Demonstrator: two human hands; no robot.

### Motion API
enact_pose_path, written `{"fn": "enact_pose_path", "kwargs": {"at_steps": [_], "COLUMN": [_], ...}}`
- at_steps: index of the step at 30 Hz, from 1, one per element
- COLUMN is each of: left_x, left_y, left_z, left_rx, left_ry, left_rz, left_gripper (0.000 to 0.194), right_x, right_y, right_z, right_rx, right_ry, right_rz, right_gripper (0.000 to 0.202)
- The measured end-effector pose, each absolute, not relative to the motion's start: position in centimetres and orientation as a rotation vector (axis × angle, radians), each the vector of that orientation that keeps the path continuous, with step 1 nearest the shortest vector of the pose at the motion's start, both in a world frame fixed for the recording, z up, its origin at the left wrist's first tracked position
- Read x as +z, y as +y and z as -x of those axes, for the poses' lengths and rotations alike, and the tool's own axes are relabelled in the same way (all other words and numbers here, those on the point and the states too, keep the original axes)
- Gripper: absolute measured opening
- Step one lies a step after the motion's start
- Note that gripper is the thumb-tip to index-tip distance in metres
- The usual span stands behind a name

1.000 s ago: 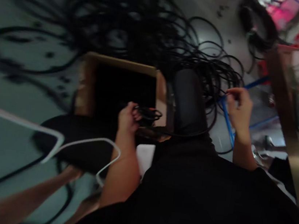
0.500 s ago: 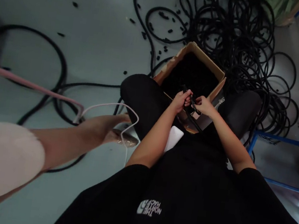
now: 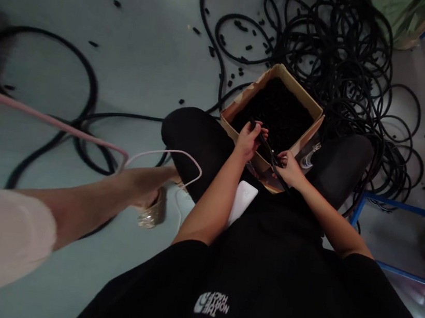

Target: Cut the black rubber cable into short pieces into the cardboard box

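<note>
A black hose runs slantwise over the near edge of a cardboard box between my knees. Near the hose's upper end, my left hand is closed around it. My right hand pinches the same hose lower down, close to the box's near right corner. Dark pieces, too dim to tell apart, fill the box. On my lap lies a white device with a thin cable.
Behind the box a tangled heap of black hose spreads over the floor. Small black pieces lie scattered around. Another person's leg is at the left, near a pink bar. A blue frame stands at the right.
My hands have moved apart along the hose, which now lies straighter between them. The other person's foot has shifted left and down. The whole view has shifted slightly.
</note>
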State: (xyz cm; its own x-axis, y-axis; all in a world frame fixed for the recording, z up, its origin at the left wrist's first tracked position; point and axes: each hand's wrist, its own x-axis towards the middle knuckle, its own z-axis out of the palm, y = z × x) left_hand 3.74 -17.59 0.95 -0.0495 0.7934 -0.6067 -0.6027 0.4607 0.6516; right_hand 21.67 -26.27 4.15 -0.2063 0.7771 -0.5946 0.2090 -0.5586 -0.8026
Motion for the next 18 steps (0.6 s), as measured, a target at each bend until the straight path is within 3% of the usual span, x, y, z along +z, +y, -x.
{"fn": "enact_pose_path", "kwargs": {"at_steps": [8,11,18], "left_x": [1.7,1.6,0.3], "left_y": [-17.8,-17.4,-16.0], "left_z": [-3.6,-3.5,-1.8], "left_rx": [0.983,1.072,1.333], "left_ry": [1.042,1.089,1.280], "left_rz": [-0.209,-0.162,-0.065], "left_gripper": [0.032,0.029,0.042], "right_x": [4.9,4.7,6.8], "right_y": [-25.3,-23.6,-24.2], "right_z": [-20.1,-18.4,-17.8], "right_rx": [1.808,1.796,1.954], "right_ry": [-0.821,-0.765,-0.901], "right_rz": [1.684,1.706,1.640], "right_gripper": [0.058,0.053,0.055]}}
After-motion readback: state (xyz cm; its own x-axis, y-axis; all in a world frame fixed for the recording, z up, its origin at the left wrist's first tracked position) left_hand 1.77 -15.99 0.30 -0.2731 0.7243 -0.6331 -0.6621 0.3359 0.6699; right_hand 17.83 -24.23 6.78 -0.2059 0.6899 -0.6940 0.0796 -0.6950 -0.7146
